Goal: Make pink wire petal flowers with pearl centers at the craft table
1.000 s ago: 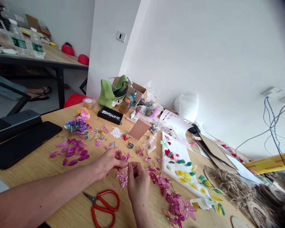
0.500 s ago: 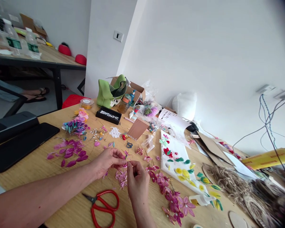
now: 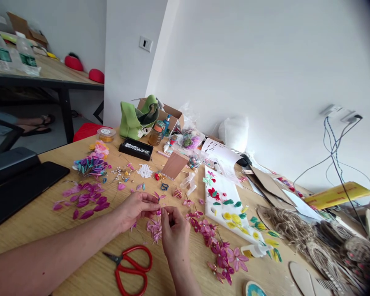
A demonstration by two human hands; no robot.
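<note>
My left hand is closed in a pinch on a small pink flower, whose petals show past the fingertips. My right hand meets it closely, thumb and forefinger pressed together just below the flower; what lies between them is too small to make out. Under the hands is a cluster of pale pink petals. Red-handled scissors lie on the table in front, blades pointing left. Dark pink finished flowers spread to the right of my right hand, and loose magenta petals lie left of my left hand.
A white foam board holds red, yellow and green pieces. A glue bottle lies by it. Behind are a black tray, a green bag and a jar. Twine fills the right side; a black case the left.
The view has swung slightly right, so things appear further left, and a round blue-patterned piece shows at the bottom. Both hands keep nearly the same pinch around the pink flower.
</note>
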